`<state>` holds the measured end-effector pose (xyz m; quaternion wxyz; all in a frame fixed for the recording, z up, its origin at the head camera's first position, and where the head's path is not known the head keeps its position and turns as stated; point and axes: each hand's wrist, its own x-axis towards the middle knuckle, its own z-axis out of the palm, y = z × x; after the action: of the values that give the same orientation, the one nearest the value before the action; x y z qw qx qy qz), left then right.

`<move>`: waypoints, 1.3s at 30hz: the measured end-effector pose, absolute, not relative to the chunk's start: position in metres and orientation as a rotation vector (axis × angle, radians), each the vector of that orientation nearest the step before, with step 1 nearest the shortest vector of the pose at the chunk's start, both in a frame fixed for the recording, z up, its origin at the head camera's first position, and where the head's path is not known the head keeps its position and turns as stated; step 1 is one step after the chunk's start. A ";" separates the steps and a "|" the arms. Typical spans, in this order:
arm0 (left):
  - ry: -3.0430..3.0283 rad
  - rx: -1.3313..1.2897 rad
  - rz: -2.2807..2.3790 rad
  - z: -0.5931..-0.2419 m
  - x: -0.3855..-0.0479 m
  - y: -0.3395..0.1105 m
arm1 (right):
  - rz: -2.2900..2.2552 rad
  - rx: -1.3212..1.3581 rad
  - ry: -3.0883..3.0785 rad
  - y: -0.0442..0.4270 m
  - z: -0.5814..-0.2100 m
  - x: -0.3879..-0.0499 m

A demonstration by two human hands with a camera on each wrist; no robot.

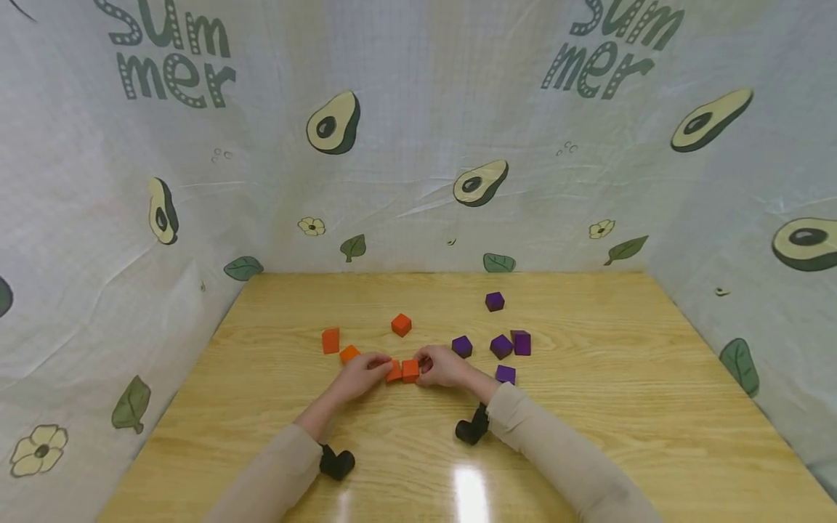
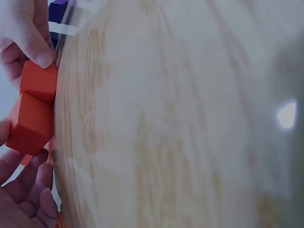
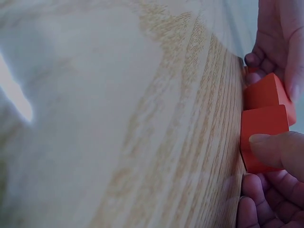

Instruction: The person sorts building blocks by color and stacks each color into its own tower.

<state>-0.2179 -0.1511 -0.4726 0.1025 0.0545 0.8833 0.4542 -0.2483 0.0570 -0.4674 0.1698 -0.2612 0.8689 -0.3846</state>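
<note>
My left hand [image 1: 362, 375] pinches an orange block [image 1: 393, 371] that sits slightly tilted between thumb and fingers. Beside it, an orange cube [image 1: 410, 371] is held by my right hand [image 1: 447, 365], its thumb [image 3: 270, 145] laid on one face. The two blocks meet side by side low at the tabletop; in the left wrist view the left-hand block [image 2: 32, 124] touches the right-hand cube [image 2: 40, 81]. Just behind my left hand lies another orange block [image 1: 349, 354], partly hidden. A purple block [image 1: 461, 346] is nearest behind my right hand.
An orange cube [image 1: 402, 325] and an upright orange block [image 1: 330, 341] stand farther back on the wooden table [image 1: 588, 349]. To the right are several purple blocks [image 1: 501, 346], one partly behind the right forearm. A patterned curtain [image 1: 405, 218] encloses the table's back and sides.
</note>
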 end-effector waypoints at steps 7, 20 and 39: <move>2.626 0.227 1.336 -0.474 -0.219 -0.146 | -1.087 -0.744 2.476 0.057 -0.468 -0.249; 2.601 0.175 1.359 -0.476 -0.217 -0.146 | -1.097 -0.745 2.468 0.057 -0.470 -0.249; 2.698 0.202 1.254 -0.471 -0.214 -0.143 | -1.099 -0.727 2.463 0.057 -0.469 -0.249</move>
<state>-0.2140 -0.1434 -0.4707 0.0798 0.0677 0.9018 0.4194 -0.2494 0.0567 -0.4692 0.1733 -0.2563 0.8684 -0.3875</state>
